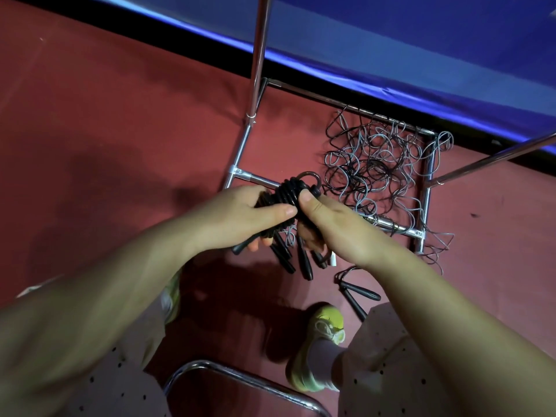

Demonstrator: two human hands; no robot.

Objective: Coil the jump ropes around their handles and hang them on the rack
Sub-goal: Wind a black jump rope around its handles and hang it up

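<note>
A black jump rope point(288, 192) is wound in tight turns around its handles, with a small loop sticking up at the top. My left hand point(240, 212) grips the lower part of the bundle, thumb across the coils. My right hand point(325, 218) pinches the upper coils from the right. The handle tips poke out below my left palm. Behind my hands stands the chrome rack point(255, 85), its base frame lying on the floor. A tangle of black and grey ropes point(382, 167) lies inside that frame.
Several loose black handles point(305, 263) lie on the red floor under my hands, and another handle pair point(359, 291) lies by my right foot. A chrome chair rail point(240, 377) curves at the bottom. A blue mat point(421, 55) borders the floor behind the rack.
</note>
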